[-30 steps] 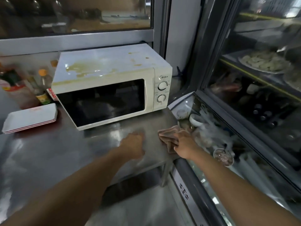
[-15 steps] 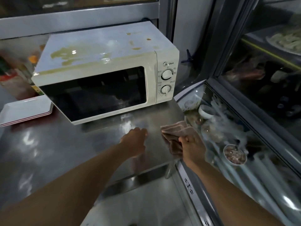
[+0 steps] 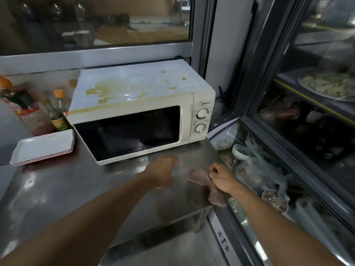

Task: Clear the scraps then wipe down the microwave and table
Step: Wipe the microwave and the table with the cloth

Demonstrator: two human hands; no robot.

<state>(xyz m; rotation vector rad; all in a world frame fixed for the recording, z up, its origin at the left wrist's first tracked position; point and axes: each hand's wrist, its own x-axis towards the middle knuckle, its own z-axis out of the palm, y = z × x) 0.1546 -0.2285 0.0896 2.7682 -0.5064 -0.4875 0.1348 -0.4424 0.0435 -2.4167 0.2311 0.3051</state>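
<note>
A: What are the fingers doing?

B: The right hand (image 3: 222, 178) has its fingers (image 3: 214, 169) curled onto a pinkish cloth (image 3: 201, 176), bunching it at the right front corner of the counter (image 3: 76, 189). A bunched cloth likely gives a firmer pad for wiping.

A: And the left hand (image 3: 163, 172)?

B: It hovers low over the steel just in front of the microwave (image 3: 138, 112). It is blurred, so I cannot tell whether its fingers are curled or straight, nor whether it holds any scraps.

A: Why start at that corner?

B: Probably to work inward from the edge. The microwave stands at the back of the counter, its door closed and its top smeared with yellow-brown spills, still to be wiped.

A: Anything nearby?

B: White trays (image 3: 44, 148) stacked to the left, sauce bottles (image 3: 25, 108) behind them, and a glass display case (image 3: 288, 169) right beside the cloth.
</note>
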